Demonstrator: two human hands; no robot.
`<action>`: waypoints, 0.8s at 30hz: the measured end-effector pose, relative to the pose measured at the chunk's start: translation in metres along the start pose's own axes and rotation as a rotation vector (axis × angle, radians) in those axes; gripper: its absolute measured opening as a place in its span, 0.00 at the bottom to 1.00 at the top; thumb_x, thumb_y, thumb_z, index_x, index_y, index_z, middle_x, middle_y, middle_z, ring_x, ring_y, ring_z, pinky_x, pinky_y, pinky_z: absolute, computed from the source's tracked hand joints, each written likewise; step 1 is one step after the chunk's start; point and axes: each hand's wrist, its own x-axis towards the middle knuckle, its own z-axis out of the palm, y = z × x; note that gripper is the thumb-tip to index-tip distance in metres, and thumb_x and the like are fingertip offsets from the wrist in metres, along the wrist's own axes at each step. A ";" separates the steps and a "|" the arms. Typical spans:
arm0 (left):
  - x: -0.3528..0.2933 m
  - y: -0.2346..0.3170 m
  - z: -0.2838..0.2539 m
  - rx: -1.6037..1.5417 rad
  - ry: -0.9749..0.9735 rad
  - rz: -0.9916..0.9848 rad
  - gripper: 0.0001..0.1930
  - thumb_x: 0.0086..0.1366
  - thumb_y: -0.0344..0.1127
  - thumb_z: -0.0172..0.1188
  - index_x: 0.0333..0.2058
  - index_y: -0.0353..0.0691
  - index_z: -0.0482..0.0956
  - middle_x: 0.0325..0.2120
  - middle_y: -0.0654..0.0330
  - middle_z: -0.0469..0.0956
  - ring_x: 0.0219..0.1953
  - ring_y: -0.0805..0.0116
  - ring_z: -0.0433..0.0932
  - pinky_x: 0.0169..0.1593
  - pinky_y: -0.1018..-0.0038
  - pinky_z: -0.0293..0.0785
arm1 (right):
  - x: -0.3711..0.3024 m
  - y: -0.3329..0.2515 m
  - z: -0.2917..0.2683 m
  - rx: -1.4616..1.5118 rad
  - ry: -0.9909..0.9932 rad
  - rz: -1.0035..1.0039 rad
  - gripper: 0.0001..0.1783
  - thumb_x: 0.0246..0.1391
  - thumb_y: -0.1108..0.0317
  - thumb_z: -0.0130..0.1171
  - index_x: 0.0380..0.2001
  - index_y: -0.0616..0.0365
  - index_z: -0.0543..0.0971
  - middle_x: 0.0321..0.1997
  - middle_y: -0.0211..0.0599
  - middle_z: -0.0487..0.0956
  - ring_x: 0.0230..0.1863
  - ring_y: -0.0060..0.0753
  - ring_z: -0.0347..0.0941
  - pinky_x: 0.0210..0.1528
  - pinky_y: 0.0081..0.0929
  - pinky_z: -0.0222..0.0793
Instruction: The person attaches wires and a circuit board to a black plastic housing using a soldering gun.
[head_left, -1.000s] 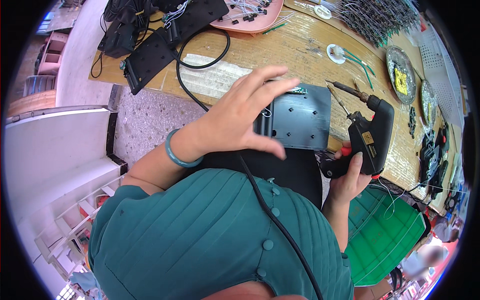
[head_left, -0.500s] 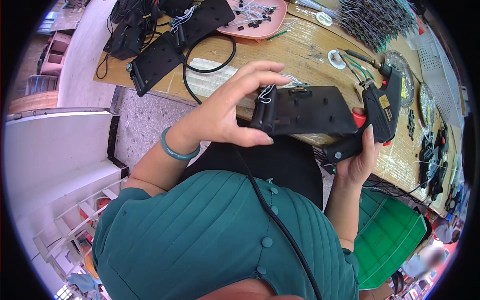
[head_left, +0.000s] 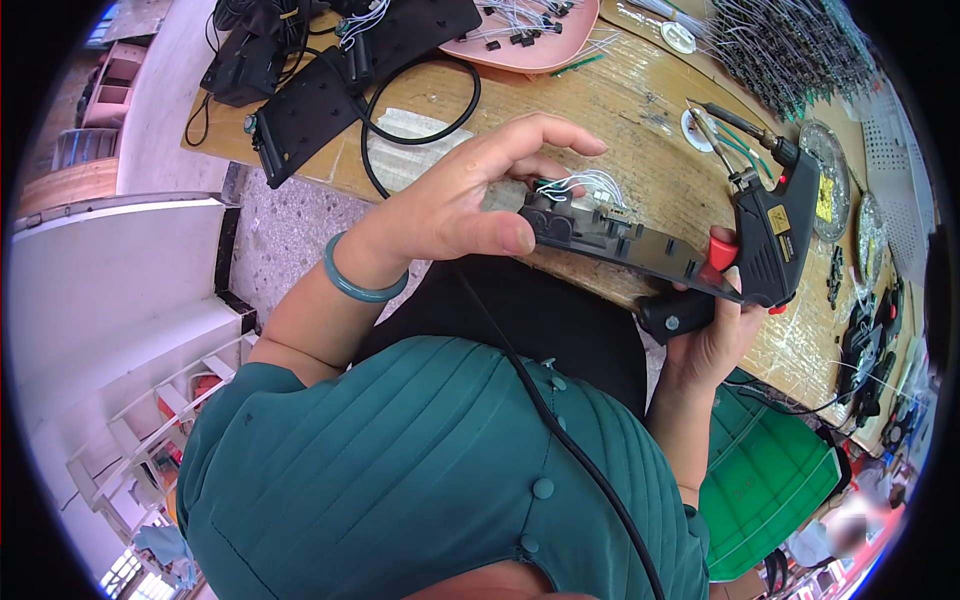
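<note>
Black panel [head_left: 652, 255] is gripped, tilted, by the left hand [head_left: 465, 205] at the table [head_left: 630, 90]; the gun [head_left: 770, 240], clasped in the right hand [head_left: 705, 345], is best aimed clear of the wires [head_left: 600, 180].

In your right hand [head_left: 712, 345] you hold a black soldering gun [head_left: 762, 262], and on its side, facing up at you, sits a small yellow label [head_left: 778, 220] with a dark mark too small to make out. Just below that label you have a patch of pale marking [head_left: 785, 247], too fine to read. The green crate [head_left: 785, 515] beside your right forearm bears a faint marking, illegible too.
</note>
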 end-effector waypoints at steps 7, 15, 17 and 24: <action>0.006 0.001 -0.005 0.152 -0.076 0.075 0.54 0.42 0.82 0.48 0.46 0.30 0.73 0.48 0.50 0.68 0.49 0.61 0.72 0.53 0.67 0.66 | -0.003 -0.002 0.003 0.034 0.038 -0.034 0.27 0.50 0.71 0.59 0.52 0.68 0.65 0.48 0.48 0.74 0.45 0.31 0.73 0.46 0.28 0.72; 0.009 0.005 -0.004 0.255 -0.077 0.124 0.52 0.42 0.84 0.42 0.39 0.33 0.77 0.45 0.49 0.70 0.49 0.59 0.70 0.53 0.67 0.64 | -0.003 -0.002 0.005 0.012 0.057 -0.044 0.25 0.51 0.72 0.57 0.52 0.69 0.65 0.48 0.49 0.74 0.41 0.31 0.74 0.45 0.29 0.73; 0.008 0.004 -0.004 0.255 -0.074 0.124 0.52 0.42 0.84 0.42 0.40 0.33 0.77 0.45 0.49 0.70 0.49 0.59 0.70 0.53 0.66 0.64 | -0.002 -0.002 0.005 0.009 0.045 -0.053 0.25 0.52 0.72 0.57 0.52 0.69 0.65 0.48 0.49 0.73 0.42 0.31 0.74 0.45 0.29 0.73; 0.006 -0.002 -0.008 0.350 -0.089 0.264 0.44 0.43 0.75 0.53 0.41 0.36 0.76 0.45 0.50 0.70 0.48 0.57 0.71 0.52 0.67 0.65 | -0.003 -0.002 0.003 0.008 0.029 -0.037 0.25 0.52 0.72 0.56 0.53 0.69 0.65 0.48 0.49 0.73 0.43 0.31 0.73 0.46 0.29 0.73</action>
